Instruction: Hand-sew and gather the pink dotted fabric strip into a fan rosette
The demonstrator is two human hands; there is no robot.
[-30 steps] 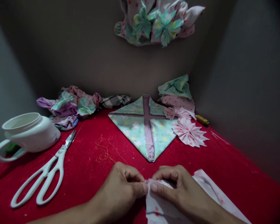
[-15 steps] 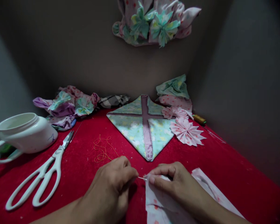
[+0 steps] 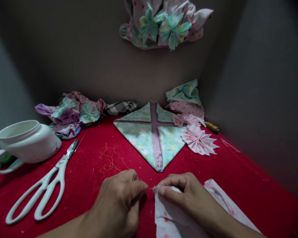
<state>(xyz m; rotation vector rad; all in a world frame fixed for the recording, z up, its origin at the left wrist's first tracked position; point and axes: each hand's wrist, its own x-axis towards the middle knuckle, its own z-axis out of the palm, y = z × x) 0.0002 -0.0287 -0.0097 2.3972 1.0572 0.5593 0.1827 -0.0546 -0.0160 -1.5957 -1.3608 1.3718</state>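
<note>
My left hand (image 3: 119, 201) is closed in a pinch, its fingertips on a sewing needle (image 3: 150, 188) of which only a thin length shows. The rest of the needle is hidden by the fingers. That length reaches to the top corner of a white cloth with red spots (image 3: 164, 208). My right hand (image 3: 183, 191) pinches the cloth at this corner between thumb and fingers. Below the hand the cloth hangs down to the lower edge of the view. A loose orange thread (image 3: 110, 162) lies in loops beyond my left hand and runs toward it.
White-handled scissors (image 3: 51, 185) and a white mug (image 3: 27, 140) stand at the left. Ahead lies a folded green-and-purple cloth square (image 3: 141, 140); pleated pink fabric rosettes (image 3: 198, 140) and a thread spool (image 3: 212, 127) are right of it. Bunched fabric pieces (image 3: 74, 110) line the back wall.
My left hand has shifted slightly down, and the needle between it and the cloth shows thinner. My right hand and the cloth stay in place.
</note>
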